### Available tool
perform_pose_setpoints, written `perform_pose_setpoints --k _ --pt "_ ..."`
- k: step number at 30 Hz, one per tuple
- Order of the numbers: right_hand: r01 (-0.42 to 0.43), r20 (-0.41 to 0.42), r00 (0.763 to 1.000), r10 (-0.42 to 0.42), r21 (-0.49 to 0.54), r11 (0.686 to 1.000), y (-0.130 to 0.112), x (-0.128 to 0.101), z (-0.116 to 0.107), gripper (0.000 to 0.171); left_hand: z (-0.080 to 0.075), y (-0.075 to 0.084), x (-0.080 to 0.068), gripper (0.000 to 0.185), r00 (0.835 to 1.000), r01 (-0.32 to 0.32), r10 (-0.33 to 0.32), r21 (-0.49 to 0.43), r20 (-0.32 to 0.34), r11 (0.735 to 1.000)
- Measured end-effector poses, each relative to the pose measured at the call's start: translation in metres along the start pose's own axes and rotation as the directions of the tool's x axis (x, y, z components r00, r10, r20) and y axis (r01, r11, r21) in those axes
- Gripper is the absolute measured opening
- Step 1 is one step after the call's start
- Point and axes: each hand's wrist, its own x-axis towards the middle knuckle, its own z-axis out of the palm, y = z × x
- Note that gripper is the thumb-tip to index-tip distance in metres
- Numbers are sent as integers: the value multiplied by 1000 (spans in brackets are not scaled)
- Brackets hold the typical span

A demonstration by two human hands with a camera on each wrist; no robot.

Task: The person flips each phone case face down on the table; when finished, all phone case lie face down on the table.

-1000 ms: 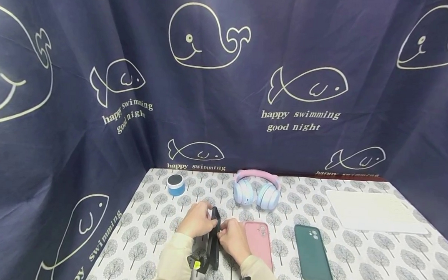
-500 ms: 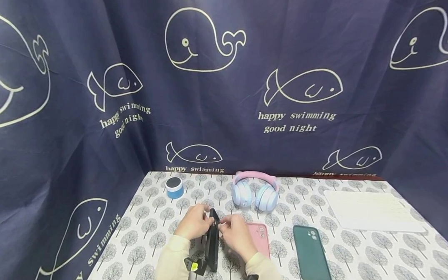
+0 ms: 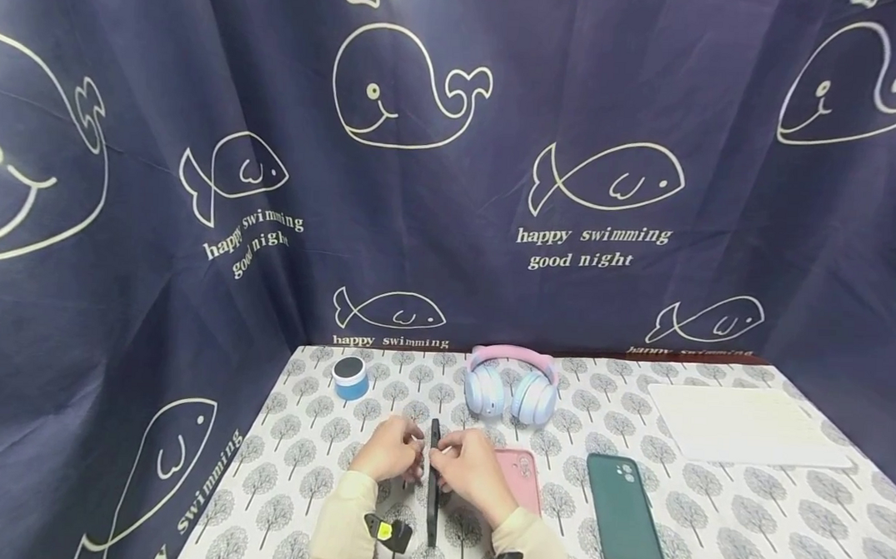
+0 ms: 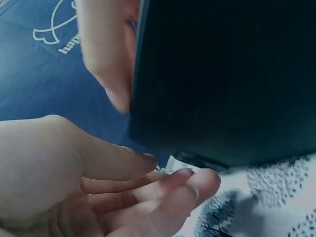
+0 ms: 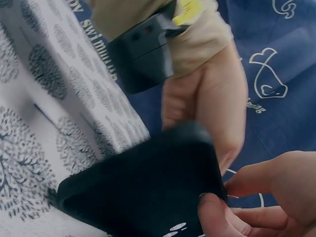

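A black phone case stands on its long edge on the tree-patterned tablecloth, seen edge-on in the head view. My left hand holds its far end from the left, and my right hand pinches the same end from the right. In the right wrist view the case fills the lower middle. My right fingertips pinch its corner, and my left hand grips behind its top edge. The left wrist view shows the dark case close above my curled left fingers.
A pink case lies flat just right of my right hand, with a dark green case farther right. Blue and pink headphones and a small blue speaker sit behind. A white flat pad lies at the right. Navy whale-print cloth hangs behind and to the left.
The black case has turned from leaning to standing straight on its edge. Both hands have shifted slightly along its far end and stay on it.
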Motion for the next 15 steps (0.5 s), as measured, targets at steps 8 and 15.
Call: perform_pose_setpoints --k 8,15 --pt "-28 16 1000 25 190 981 -10 -1 -8 25 9 -14 5 28 998 47 -44 -72 40 996" --pt "-9 22 1000 -1 445 896 -22 -1 -14 25 5 -11 10 37 997 66 -44 -380 68 923"
